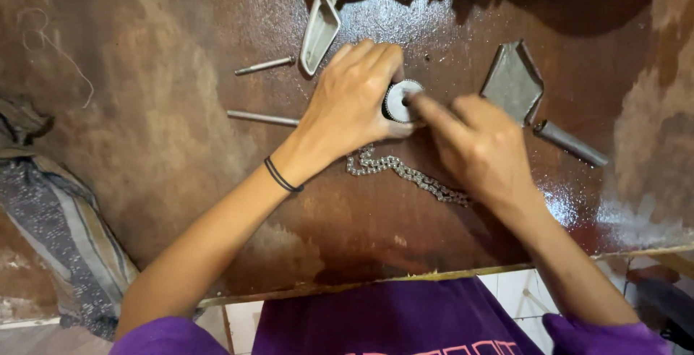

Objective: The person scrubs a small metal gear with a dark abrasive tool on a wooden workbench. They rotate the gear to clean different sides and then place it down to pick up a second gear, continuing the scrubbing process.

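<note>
Steel sprocket [402,100] mid-tabletop [159,145], gripped in left hand [352,98], right hand [477,145] poking index fingertip into its centre. Roller chain [405,173] lying just below. Looks like lining up the hub; needs steady hold next.

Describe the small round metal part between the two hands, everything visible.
The round metal part is a small silver-grey disc with a ridged or toothed rim and a dark centre hole. The left hand cups it from the left; the right hand puts its index fingertip at the centre. It sits above the oily brown table, near a chain.
</note>
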